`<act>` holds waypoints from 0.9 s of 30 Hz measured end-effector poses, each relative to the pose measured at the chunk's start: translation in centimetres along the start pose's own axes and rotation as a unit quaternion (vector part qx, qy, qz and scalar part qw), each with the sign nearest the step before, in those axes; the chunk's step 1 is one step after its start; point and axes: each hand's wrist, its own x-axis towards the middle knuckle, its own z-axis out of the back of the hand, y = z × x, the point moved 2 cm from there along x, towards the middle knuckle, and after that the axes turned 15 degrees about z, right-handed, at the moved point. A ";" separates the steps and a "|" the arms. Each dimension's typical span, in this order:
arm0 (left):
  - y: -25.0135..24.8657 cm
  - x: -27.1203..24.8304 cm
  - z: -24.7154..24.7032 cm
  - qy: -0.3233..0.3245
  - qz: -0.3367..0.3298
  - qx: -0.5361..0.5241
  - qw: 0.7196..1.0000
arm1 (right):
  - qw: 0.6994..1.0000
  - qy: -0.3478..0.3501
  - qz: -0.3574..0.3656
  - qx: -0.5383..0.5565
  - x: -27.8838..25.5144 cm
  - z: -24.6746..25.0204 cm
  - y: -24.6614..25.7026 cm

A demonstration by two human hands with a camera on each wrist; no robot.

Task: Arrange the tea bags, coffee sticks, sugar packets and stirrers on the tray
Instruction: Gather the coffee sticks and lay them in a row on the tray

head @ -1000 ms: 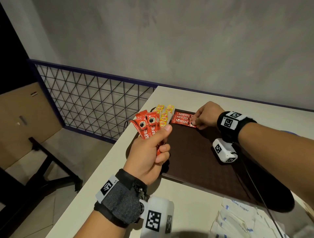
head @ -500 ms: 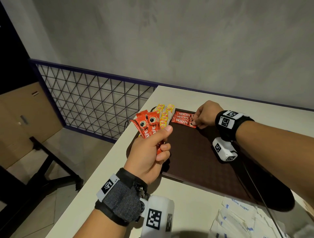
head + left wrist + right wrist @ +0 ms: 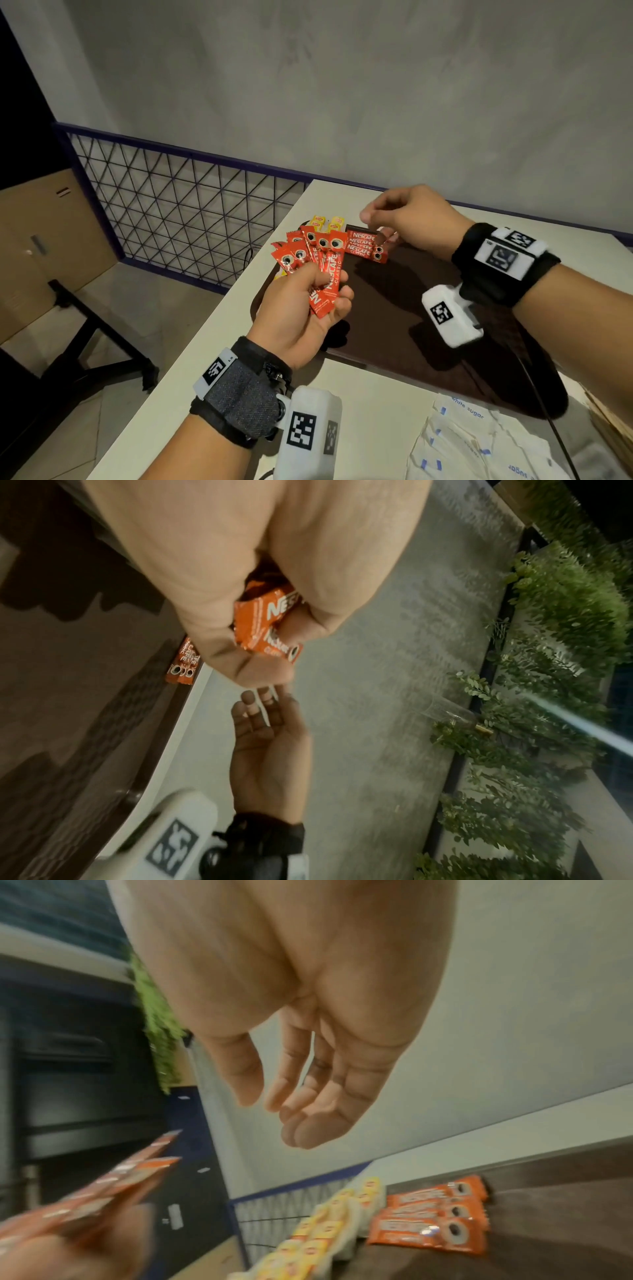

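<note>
We see a grey plaster wall [image 3: 342, 85] rising behind the far edge of a pale table [image 3: 370, 421]. Off the table's left edge runs a black wire-mesh railing [image 3: 178, 205] of triangles topped by a purple rail, with a tiled floor [image 3: 113, 308] below. A cardboard box [image 3: 51, 233] stands at far left near a black frame [image 3: 89, 329]. Green foliage [image 3: 548, 642] hangs in our wrist views.

my right hand [image 3: 308, 1031] empty, fingers loose, above the tray [image 3: 565, 1231] | three coffee sticks [image 3: 431, 1223] lying on it | tea bags [image 3: 329, 1231] beside them (yellow tags) | my left hand [image 3: 68, 1250] gripping more sticks [image 3: 113, 1180], blurred
</note>
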 end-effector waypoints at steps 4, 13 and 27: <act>0.4 -0.5 -0.4 0.003 -0.011 0.094 0.996 | 0.996 0.053 0.052 0.055 -4.1 -0.3 3.5; 0.1 -0.2 -0.6 -0.019 -0.098 0.057 0.993 | 0.998 0.028 0.033 0.051 -8.1 1.0 3.0; -0.7 0.4 0.4 -0.037 -0.043 -0.007 0.998 | 0.996 -0.007 -0.085 0.021 -5.6 1.9 -2.0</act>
